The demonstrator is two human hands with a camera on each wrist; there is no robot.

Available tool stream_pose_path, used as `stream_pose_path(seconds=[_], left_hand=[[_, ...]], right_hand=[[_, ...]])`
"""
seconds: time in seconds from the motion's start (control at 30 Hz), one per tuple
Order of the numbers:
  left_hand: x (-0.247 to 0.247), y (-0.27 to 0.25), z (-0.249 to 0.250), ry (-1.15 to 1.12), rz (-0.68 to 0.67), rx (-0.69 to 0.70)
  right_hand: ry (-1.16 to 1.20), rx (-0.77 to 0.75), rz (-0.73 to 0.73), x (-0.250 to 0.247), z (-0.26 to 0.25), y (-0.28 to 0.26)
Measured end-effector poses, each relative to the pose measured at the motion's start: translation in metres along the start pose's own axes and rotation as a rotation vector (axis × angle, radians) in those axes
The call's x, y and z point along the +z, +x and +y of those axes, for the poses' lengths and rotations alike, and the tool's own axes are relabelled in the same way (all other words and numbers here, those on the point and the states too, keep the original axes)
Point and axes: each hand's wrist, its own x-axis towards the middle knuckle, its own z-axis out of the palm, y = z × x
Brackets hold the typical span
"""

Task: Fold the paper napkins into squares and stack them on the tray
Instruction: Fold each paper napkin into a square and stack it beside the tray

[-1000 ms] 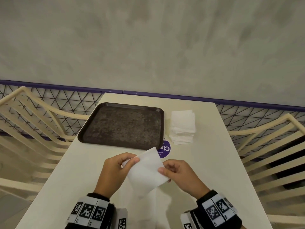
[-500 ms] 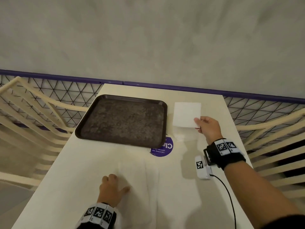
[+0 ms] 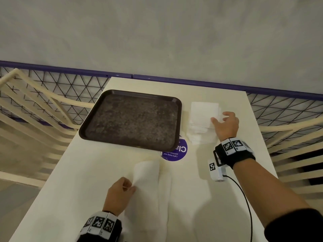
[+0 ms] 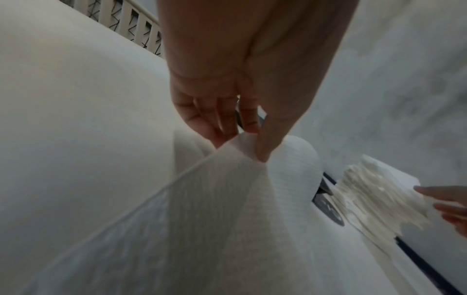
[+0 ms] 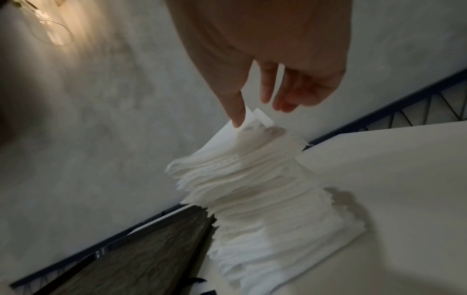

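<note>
Table (image 3: 227,198) fills the lower centre of the head view. Dark tray (image 3: 132,119) at centre, bare. Napkin stack (image 3: 201,123) just right of it; only the right wrist view shows its ragged layered edges (image 5: 265,199). Unfolded napkin (image 3: 148,189) at lower centre, its left edge lifted. Left hand (image 3: 118,194) pinches that edge; the pinch is clear in the left wrist view (image 4: 240,123). Right hand (image 3: 225,124) pinches the stack's top sheet corner. Purple sticker (image 3: 176,152) partly hidden under the tray, text unreadable.
</note>
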Motion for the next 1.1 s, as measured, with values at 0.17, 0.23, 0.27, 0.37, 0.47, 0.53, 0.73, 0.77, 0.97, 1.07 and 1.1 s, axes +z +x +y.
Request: stream_pose_path(seconds=[0.17,0.23,0.27,0.37,0.47,0.53,0.73,0.77,0.97,1.07,1.1], left_hand=[[-0.011,-0.009,0.018,-0.356,-0.062,0.040],[-0.016,-0.013,0.028,-0.470,-0.115,0.037],[-0.018,-0.016,0.033,-0.522,-0.135,0.041],[-0.025,-0.023,0.048,-0.639,-0.167,0.083],[-0.029,-0.029,0.058,-0.727,-0.192,0.121],[-0.032,-0.033,0.062,-0.760,-0.196,0.134],[-0.034,-0.042,0.067,-0.816,-0.153,0.168],[-0.034,-0.043,0.068,-0.818,-0.152,0.175],[-0.041,-0.056,0.070,-0.719,-0.328,0.232],[-0.044,-0.058,0.068,-0.680,-0.342,0.250],[-0.044,-0.058,0.068,-0.683,-0.325,0.255]], right_hand=[[0.011,-0.161,0.054,-0.007,-0.006,-0.045],[0.071,-0.223,-0.031,-0.003,-0.006,-0.076],[0.095,-0.237,-0.095,0.000,-0.003,-0.091],[0.123,-0.132,-0.416,0.004,0.007,-0.142],[0.158,0.029,-0.821,0.000,0.012,-0.183],[0.285,0.094,-1.021,-0.005,0.013,-0.198],[0.522,0.012,-1.120,-0.022,0.006,-0.212],[0.521,0.005,-1.093,-0.023,0.004,-0.213],[0.592,0.008,-0.938,-0.032,-0.003,-0.216],[0.614,0.000,-0.948,-0.039,-0.007,-0.216],[0.632,-0.005,-0.966,-0.041,-0.006,-0.216]])
